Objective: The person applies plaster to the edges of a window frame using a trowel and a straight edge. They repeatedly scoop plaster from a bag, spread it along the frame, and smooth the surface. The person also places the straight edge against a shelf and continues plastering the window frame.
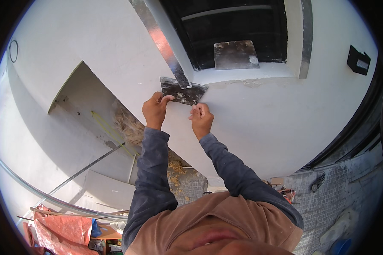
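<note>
A thin dark rectangular plate smeared with white point(178, 91) lies against the white wall at the lower left corner of a window recess. My left hand point(155, 111) pinches its lower left edge, thumb laid along the near side. At the lower right corner of the plate, the fingers of my right hand point(201, 120) are closed on its edge. A shiny metallic strip point(161, 42) runs down the left side of the recess, and its lower end meets the plate's upper part. On the white sill stands a second, similar stained plate point(236, 55), leaning on the dark window.
A black wall box point(358, 60) is at the right. To the left, an opening point(85, 95) in the wall shows a yellow-green cord point(104, 123). Red sheeting point(61, 231) and loose materials lie low at the left. Paving point(327, 191) and a blue tub point(341, 246) are lower right.
</note>
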### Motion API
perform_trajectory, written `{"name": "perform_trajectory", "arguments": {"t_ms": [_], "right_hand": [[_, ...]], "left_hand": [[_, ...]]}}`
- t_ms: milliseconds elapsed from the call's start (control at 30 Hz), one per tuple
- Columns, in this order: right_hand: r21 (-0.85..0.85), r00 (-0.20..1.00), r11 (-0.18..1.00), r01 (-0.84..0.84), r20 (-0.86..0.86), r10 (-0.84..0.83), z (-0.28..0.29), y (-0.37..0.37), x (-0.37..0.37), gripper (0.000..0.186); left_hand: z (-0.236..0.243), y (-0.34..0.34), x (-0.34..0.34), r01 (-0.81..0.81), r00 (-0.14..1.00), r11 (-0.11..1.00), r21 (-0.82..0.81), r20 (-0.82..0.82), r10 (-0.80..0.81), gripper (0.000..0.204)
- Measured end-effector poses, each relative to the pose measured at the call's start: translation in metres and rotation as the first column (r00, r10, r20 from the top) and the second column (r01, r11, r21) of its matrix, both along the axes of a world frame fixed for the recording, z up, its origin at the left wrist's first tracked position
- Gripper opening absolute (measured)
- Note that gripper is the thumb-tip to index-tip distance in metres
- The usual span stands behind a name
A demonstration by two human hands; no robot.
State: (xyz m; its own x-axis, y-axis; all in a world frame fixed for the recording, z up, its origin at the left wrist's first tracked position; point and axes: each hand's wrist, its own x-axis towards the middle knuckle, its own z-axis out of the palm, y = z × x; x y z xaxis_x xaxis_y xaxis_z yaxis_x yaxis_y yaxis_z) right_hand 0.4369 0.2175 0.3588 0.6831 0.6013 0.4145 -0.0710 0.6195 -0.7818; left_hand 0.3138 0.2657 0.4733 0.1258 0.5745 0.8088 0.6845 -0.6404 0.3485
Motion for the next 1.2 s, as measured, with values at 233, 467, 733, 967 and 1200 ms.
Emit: {"name": "perform_trajectory", "arguments": {"t_ms": [233, 467, 733, 967, 1200], "right_hand": [[-0.010, 1.000, 1.000, 0.019, 0.014, -0.019, -0.005, -0.002, 0.002, 0.015], [0.016, 0.996, 0.998, 0.060, 0.061, -0.061, 0.002, 0.002, 0.003, 0.015], [0.034, 0.976, 0.989, 0.145, 0.160, -0.149, 0.026, 0.002, 0.007, 0.016], [0.024, 0.972, 0.987, 0.162, 0.166, -0.163, 0.033, 0.002, 0.006, 0.015], [0.036, 0.974, 0.983, 0.178, 0.132, -0.182, 0.037, 0.007, 0.001, 0.009]], "left_hand": [[0.016, -0.010, 0.007, -0.117, 0.964, 0.989, 0.089, -0.229, 0.134, 0.045], [0.025, -0.011, 0.011, -0.138, 0.963, 0.984, 0.116, -0.214, 0.161, 0.044], [0.027, -0.012, 0.018, -0.223, 0.973, 0.974, 0.043, -0.052, 0.225, 0.036], [0.023, -0.011, 0.020, -0.220, 0.975, 0.969, 0.112, 0.030, 0.218, 0.035], [0.023, -0.008, 0.019, -0.170, 0.979, 0.983, 0.066, 0.122, 0.161, 0.039]]}}
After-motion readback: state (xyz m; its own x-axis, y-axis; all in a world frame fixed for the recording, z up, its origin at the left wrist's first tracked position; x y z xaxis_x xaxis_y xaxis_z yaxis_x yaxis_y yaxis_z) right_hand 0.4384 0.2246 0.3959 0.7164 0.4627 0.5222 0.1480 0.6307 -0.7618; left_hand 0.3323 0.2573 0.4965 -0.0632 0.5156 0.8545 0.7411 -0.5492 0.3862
